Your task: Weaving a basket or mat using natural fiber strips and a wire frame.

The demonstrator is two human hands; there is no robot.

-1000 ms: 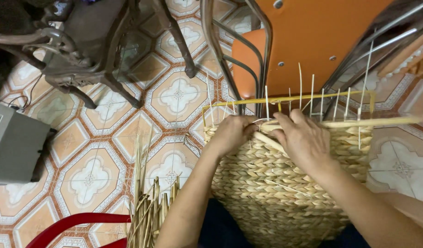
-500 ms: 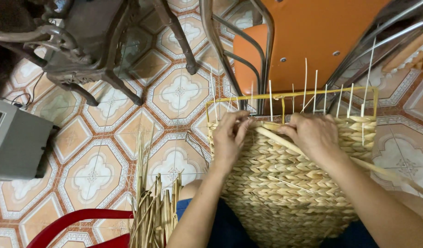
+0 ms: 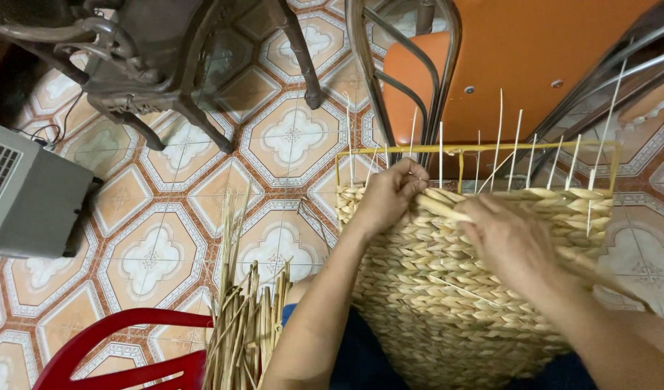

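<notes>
A half-woven straw basket (image 3: 447,296) rests on my lap, built on a yellow wire frame (image 3: 476,149) with several thin white stakes standing up from its top edge. My left hand (image 3: 386,196) pinches the weave at the upper left rim. My right hand (image 3: 509,242) grips a thick pale straw strand (image 3: 442,208) that runs diagonally across the top row between both hands; the hand is slightly blurred.
A bundle of loose straw stalks (image 3: 249,325) stands left of my knee beside a red plastic chair (image 3: 123,354). An orange chair with metal legs (image 3: 491,65) is just beyond the basket. A grey box (image 3: 29,195) and dark ornate furniture legs (image 3: 166,72) sit on the patterned tile floor.
My right hand has moved down and left, pulling the long strand in. My left hand has shifted onto the upper rim.
</notes>
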